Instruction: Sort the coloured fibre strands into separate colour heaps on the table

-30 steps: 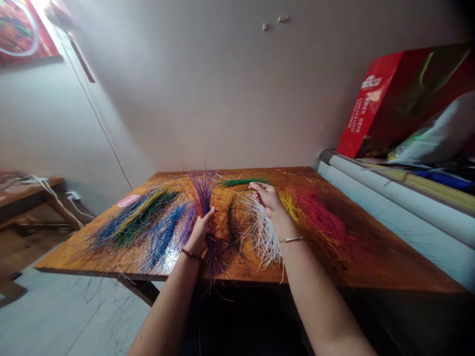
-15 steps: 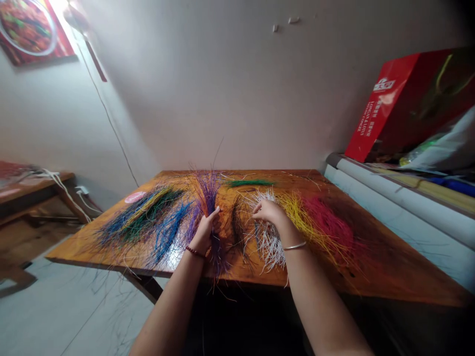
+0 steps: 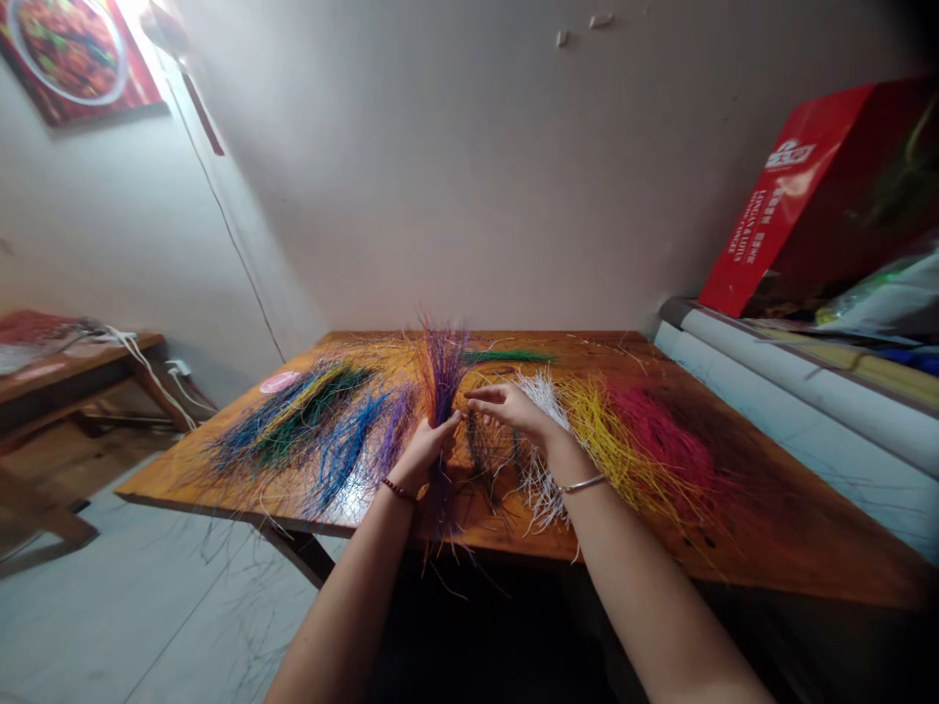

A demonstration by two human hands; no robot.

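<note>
One purple-and-orange strand bundle [image 3: 443, 372] upright in left hand [image 3: 426, 447], which wraps round it, tips fanning above the grip. Right hand [image 3: 517, 411] just right of bundle, over worktop [image 3: 778, 533], fingers nearly together; cannot tell whether they pinch a strand. White strands [image 3: 539, 494] under right wrist, yellow strands [image 3: 616, 440] right of it; blue strands [image 3: 344, 448] left of left hand.

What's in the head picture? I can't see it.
The left hand holds a purple-orange bunch at a table, the right hand near it. White strands, yellow strands and pink strands lie right; blue strands lie left.
</note>
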